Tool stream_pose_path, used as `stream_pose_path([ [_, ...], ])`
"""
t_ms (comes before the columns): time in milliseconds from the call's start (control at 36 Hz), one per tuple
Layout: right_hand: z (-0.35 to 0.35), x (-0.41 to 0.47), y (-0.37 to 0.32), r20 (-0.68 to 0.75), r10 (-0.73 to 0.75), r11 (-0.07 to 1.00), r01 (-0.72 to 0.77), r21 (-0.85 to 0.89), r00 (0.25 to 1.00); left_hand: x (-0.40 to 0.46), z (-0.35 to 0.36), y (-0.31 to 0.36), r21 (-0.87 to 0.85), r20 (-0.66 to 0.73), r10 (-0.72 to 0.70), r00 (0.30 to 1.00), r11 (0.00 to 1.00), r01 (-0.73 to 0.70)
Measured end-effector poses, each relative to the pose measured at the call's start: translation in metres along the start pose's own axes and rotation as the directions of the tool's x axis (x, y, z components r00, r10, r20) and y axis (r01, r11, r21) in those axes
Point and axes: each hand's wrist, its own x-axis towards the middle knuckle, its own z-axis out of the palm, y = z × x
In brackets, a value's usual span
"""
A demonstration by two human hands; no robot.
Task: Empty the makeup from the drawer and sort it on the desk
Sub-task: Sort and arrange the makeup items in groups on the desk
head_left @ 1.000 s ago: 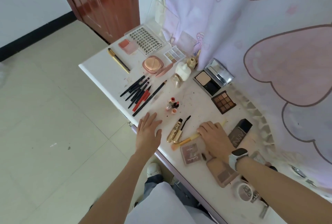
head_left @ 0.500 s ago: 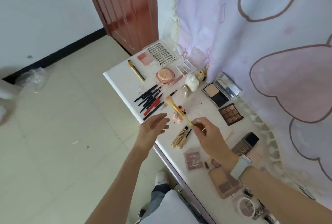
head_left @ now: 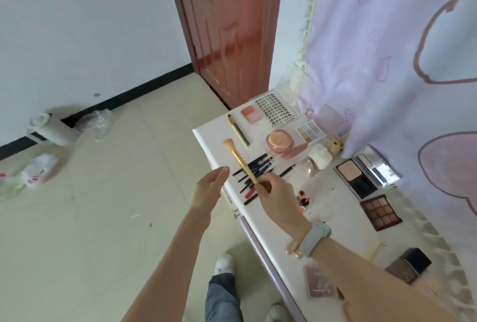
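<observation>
gold-handled brush (head_left: pixel 240 160), white desk (head_left: pixel 214 138), lilac curtain (head_left: pixel 387 50) with heart outlines, red-brown door (head_left: pixel 227 24)

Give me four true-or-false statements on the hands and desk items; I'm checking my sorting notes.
1. The right hand holds a gold-handled brush. True.
2. The left hand grips a red pencil. False: it is open and holds nothing.
3. The brush's bristles point down at the desk. False: they point up and away, towards the door.
4. The brown eyeshadow palette lies open on the desk. True.
</observation>
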Motion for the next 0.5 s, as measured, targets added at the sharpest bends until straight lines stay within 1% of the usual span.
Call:
stream_pose_path([
  [56, 0.01, 0.027, -0.002, -0.048, 0.006, 0.997, -0.009, -0.072, 0.999, 0.029, -0.011, -0.002, 0.125, -0.07, 0.007, 0.998, 0.992, 0.001],
  [111, 0.023, 0.055, -0.003, -0.069, -0.003, 0.985, -0.009, -0.175, 0.998, 0.059, -0.022, -0.006, 0.328, -0.091, 0.07, 0.993, 0.944, -0.036],
  [139, 0.03, 0.069, -0.004, -0.066, 0.003, 0.975, -0.018, -0.223, 0.998, 0.073, -0.027, -0.009, 0.445, -0.074, 0.118, 0.99, 0.893, -0.074],
  [194, 0.044, 0.098, -0.005, -0.058, 0.023, 0.945, -0.041, -0.325, 0.998, 0.102, -0.034, -0.013, 0.641, 0.006, 0.191, 0.982, 0.752, -0.15],
  [278, 0.065, 0.137, -0.003, -0.048, 0.071, 0.875, -0.086, -0.477, 0.996, 0.137, -0.036, -0.018, 0.833, 0.121, 0.194, 0.974, 0.513, -0.205],
  [333, 0.076, 0.157, -0.001, -0.043, 0.096, 0.824, -0.104, -0.557, 0.994, 0.153, -0.035, -0.024, 0.892, 0.191, 0.203, 0.96, 0.373, -0.257],
  [361, 0.081, 0.165, 0.001, -0.039, 0.106, 0.802, -0.108, -0.588, 0.994, 0.159, -0.035, -0.027, 0.9, 0.223, 0.207, 0.953, 0.332, -0.283],
  [389, 0.086, 0.172, 0.002, -0.033, 0.113, 0.782, -0.109, -0.614, 0.993, 0.164, -0.035, -0.03, 0.899, 0.246, 0.208, 0.947, 0.316, -0.303],
  [500, 0.097, 0.186, 0.007, -0.032, 0.107, 0.722, -0.1, -0.684, 0.994, 0.173, -0.038, -0.039, 0.885, 0.265, 0.213, 0.941, 0.334, -0.325],
])
